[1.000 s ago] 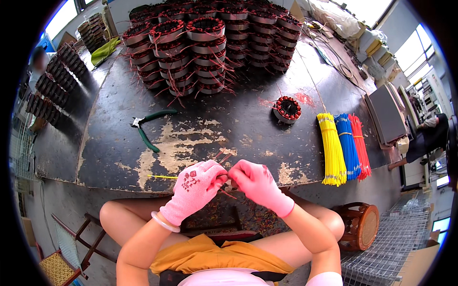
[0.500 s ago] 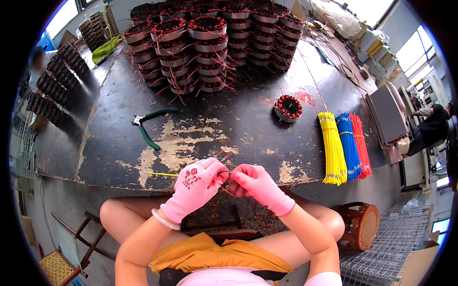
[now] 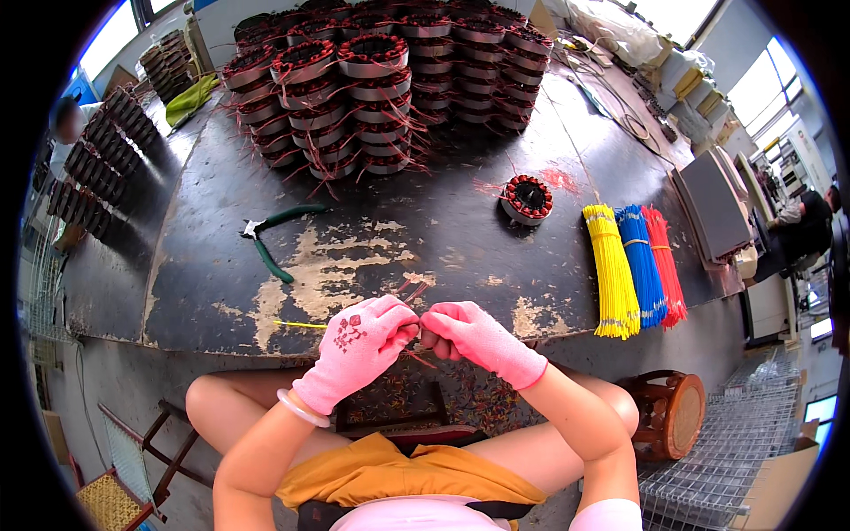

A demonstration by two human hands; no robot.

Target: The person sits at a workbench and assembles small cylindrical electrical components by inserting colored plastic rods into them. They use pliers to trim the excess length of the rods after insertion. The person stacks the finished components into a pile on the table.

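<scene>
Both my hands wear pink gloves and meet at the near edge of the worn black table (image 3: 221,265). My left hand (image 3: 361,345) and my right hand (image 3: 474,341) pinch thin red wires (image 3: 414,290) between their fingertips; the wire ends stick out above and below the fingers. A single yellow wire (image 3: 301,325) lies on the table just left of my left hand. A lone round coil with red windings (image 3: 527,197) sits on the table further back and right.
Green-handled pliers (image 3: 270,234) lie left of centre. Stacks of wound coils (image 3: 381,80) fill the far side. Bundles of yellow (image 3: 611,270), blue (image 3: 639,261) and red (image 3: 666,264) wires lie at right. A wooden stool (image 3: 668,416) stands by my right knee. A person sits far right.
My hands stay together at the table edge; the fingers have shifted slightly on the red wires. Nothing else has moved.
</scene>
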